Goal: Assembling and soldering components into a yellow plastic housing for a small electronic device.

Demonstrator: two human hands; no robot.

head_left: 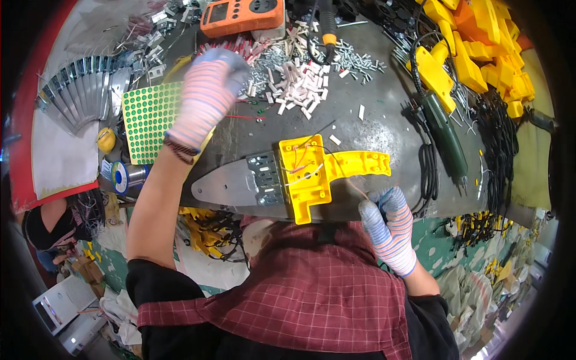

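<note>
A yellow plastic housing half [305,187] with a handle lies near the table's front edge, its hollow side up. Thin wires run inside it, and a flat metal blade plate [223,186] with a slotted strip extends from its left side. My right hand [393,231], in a striped glove, is by the handle, fingertips pinched at the end of a thin wire [358,189] coming from the housing. My left hand [210,96], gloved too, is stretched over the far left, beside red-and-white small parts [255,51]. Motion smears its fingers, so what they hold is unclear.
A green-dotted sticker sheet [141,123] and solder spool [127,178] lie left, near fanned metal blades [90,84]. White connectors [300,84], screws [360,63] and an orange multimeter [243,17] are at the back. A green electric screwdriver [443,135] and yellow housings [498,54] are right.
</note>
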